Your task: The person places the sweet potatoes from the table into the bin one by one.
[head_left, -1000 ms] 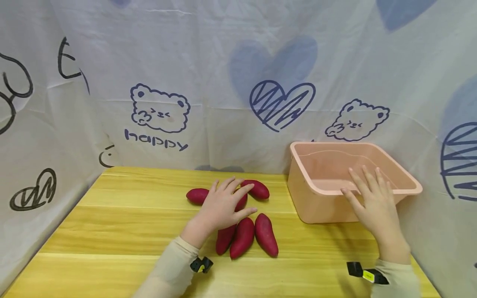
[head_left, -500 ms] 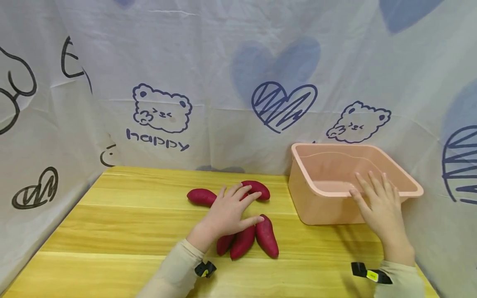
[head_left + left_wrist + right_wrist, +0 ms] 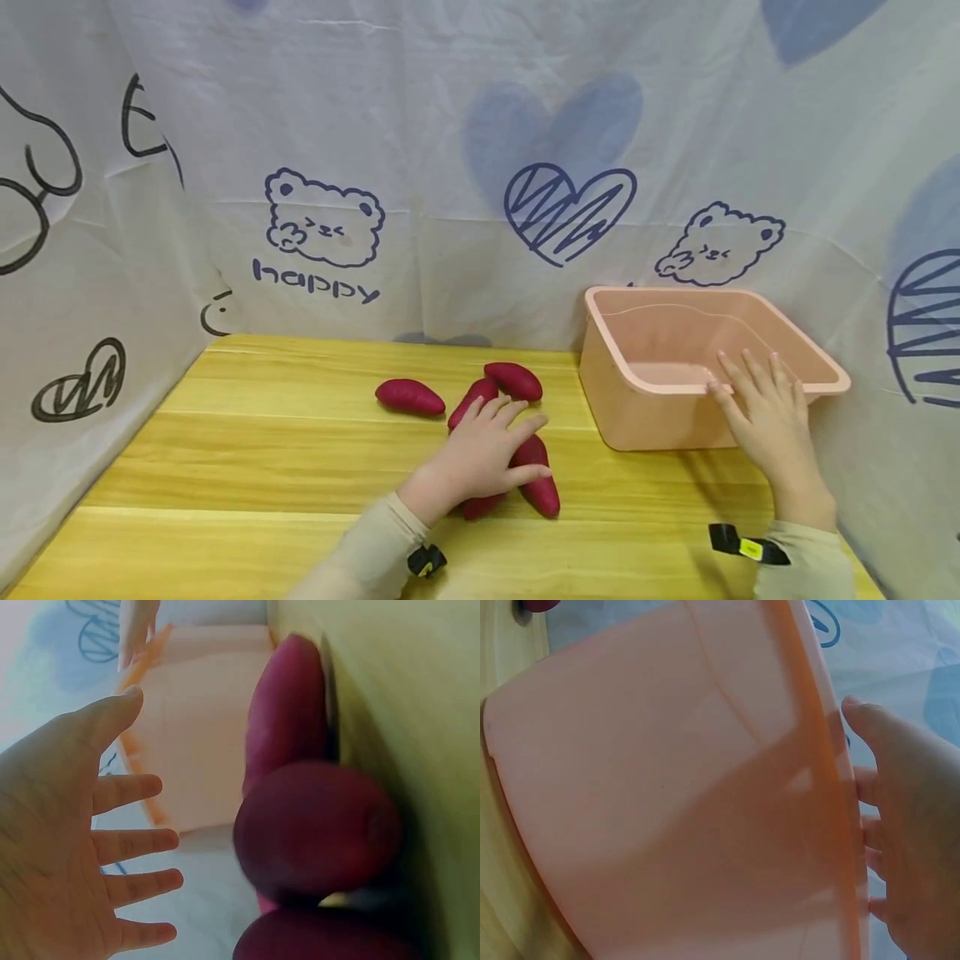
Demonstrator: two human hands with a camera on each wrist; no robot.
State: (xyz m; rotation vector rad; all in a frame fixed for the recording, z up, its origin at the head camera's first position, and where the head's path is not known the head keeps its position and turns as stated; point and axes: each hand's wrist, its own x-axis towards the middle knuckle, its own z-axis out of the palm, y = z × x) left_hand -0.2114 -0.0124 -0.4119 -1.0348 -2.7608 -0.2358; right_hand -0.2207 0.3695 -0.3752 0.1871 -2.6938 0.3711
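Observation:
Several red-skinned sweet potatoes lie on the wooden table. One sweet potato (image 3: pixel 410 397) is off to the left, another (image 3: pixel 514 381) at the back. My left hand (image 3: pixel 483 450) is over the front group with fingers spread, partly hiding those beneath it. In the left wrist view a gap shows between this hand (image 3: pixel 52 847) and the nearest sweet potato (image 3: pixel 315 829). At the right, my right hand (image 3: pixel 768 425) hovers with outstretched fingers at the near rim of a pink plastic bin (image 3: pixel 660 421). The right wrist view has its fingertips (image 3: pixel 866 784) right beside that rim.
The yellow wood-grain table (image 3: pixel 247 467) runs back to a pale cloth (image 3: pixel 442 108) printed with hearts and bears, which also hangs at both sides. No sweet potatoes show in the visible part of the bin's inside.
My left hand has moved right and toward me, from over the back sweet potatoes to over the front ones. The right hand has shifted slightly right along the bin. The sweet potatoes stay put.

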